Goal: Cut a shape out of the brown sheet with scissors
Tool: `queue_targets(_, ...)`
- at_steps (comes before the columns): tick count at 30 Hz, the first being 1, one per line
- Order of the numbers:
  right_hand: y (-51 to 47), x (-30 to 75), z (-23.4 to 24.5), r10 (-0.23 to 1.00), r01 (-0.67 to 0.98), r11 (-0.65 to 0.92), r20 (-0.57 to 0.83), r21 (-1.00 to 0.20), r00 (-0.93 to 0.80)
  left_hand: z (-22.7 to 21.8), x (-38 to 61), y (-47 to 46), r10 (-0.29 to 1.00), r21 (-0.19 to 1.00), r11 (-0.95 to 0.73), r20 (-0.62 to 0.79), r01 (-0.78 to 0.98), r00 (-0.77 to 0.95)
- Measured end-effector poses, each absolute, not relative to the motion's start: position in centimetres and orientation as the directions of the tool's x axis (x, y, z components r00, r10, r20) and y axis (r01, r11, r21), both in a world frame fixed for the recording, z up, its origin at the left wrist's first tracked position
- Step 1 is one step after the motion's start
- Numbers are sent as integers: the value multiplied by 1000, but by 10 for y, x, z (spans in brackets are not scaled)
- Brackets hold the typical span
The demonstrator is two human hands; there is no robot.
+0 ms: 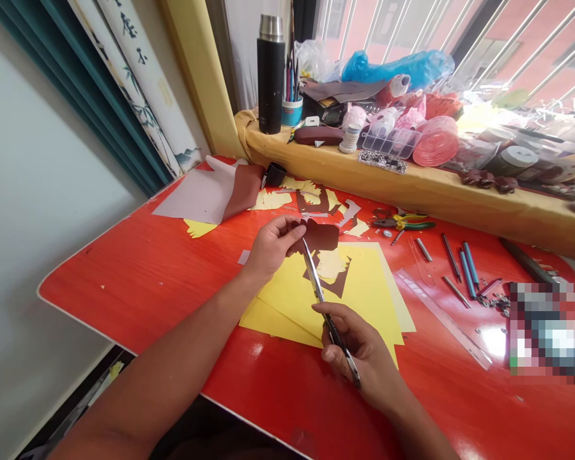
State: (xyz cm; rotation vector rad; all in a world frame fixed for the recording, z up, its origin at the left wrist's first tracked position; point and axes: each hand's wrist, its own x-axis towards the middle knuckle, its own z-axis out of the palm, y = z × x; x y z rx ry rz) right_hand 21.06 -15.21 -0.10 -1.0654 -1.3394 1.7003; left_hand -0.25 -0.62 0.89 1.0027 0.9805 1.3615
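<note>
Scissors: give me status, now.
Right hand gripping scissors, blades at brown cutout. Left hand pinching cutout. Yellow paper beneath.

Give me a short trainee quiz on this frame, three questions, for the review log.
1. Which hand holds the scissors?
2. True or false: the pliers lie on the red table.
3. Fill in the blank: the left hand holds the dark red cutout above a stack of ____ paper.

Key:
1. The right hand.
2. True.
3. Yellow: the yellow paper.
</note>
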Motion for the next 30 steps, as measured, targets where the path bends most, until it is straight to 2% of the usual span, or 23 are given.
queue_targets(30,-149,210,4,901,-27,-204,-178,-979,-395,7,0,-6,1000,950,-26,22,-311,-15)
